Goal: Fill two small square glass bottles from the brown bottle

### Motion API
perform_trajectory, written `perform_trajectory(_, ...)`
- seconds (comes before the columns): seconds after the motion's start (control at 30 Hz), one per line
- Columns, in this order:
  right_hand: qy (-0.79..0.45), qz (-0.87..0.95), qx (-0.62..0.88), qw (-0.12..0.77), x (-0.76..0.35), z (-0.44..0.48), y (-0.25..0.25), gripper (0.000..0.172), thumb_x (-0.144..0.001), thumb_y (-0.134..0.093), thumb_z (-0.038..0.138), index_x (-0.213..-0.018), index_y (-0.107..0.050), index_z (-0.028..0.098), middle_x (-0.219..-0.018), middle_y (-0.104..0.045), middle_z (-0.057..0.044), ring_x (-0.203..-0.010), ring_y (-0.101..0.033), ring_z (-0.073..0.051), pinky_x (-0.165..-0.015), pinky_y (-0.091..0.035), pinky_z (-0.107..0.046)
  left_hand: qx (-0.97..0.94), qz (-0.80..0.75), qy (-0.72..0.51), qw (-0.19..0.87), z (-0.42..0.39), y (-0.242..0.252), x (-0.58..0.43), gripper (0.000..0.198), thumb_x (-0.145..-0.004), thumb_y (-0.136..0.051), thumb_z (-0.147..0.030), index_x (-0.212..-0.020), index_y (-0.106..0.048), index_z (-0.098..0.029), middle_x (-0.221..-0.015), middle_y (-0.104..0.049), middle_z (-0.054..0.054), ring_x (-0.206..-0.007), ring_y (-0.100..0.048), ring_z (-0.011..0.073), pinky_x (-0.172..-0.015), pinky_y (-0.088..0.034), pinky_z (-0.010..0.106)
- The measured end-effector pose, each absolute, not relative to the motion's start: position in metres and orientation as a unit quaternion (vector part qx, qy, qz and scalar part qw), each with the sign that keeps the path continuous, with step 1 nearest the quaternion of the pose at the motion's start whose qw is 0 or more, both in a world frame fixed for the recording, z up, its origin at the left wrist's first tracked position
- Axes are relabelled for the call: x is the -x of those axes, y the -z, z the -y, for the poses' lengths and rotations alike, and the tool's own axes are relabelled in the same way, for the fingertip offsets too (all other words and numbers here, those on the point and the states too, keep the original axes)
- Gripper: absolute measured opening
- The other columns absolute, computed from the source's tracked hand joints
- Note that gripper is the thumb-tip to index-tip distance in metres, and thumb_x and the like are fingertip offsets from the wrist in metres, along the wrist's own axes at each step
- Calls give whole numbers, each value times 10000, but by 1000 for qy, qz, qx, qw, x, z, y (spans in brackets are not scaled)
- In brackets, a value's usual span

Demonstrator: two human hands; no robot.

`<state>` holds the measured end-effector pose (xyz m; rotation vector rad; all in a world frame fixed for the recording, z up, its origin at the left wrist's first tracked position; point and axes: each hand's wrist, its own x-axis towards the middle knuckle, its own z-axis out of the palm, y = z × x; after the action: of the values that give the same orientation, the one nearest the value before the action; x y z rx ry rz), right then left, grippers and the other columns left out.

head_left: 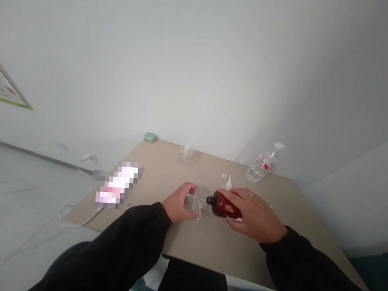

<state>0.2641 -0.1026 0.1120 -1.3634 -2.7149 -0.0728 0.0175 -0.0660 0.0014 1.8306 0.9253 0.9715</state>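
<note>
While the right hand grips the tilted brown bottle and the left hand holds a clear container, overtipping could cause spills.

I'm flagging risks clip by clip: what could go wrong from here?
The brown bottle is tipped with its neck at the clear container; if open, any liquid could miss and wet the table. The right hand is close to the small white bottle and might knock it over. The white cable loops past the table's edge, so a snag could drag the pixelated device.
</note>
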Motion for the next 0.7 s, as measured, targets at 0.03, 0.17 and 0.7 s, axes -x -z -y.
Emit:
perform_trajectory(0.03, 25, 893, 447, 53, -264, 102, -112, 683, -711, -632, 263, -1373, -470, 224, -1205, -600, -118, -1060, -579, -279, -911, -460, -411, -732, -370, -386, 421, 66, -2, -17, 661, -569, -814, -275, -1126, -468, -192, -1034, -530, 34, -858, -516, 180, -734, -435, 297)
perform_trajectory(0.17, 25, 894, 444, 59, -265, 102, -111, 688, -712, -636, 268, -1377, -461, 239, -1206, -598, -117, -1051, -581, -275, -905, -458, -405, -735, -372, -385, 415, 66, -2, -17, 668, -569, -816, -270, -1132, -464, -193, -1038, -532, 34, -870, -518, 185, -734, -441, 297)
perform_trajectory(0.7, 28, 894, 444, 47, -264, 102, -112, 680, -719, -632, 253, -1376, -455, 241, -1200, -593, -114, -1043, -573, -273, -904, -455, -404, -732, -364, -392, 423, 65, 0, -17, 658, -575, -821, -288, -1122, -469, -187, -1034, -524, 36, -856, -517, 180, -714, -447, 288)
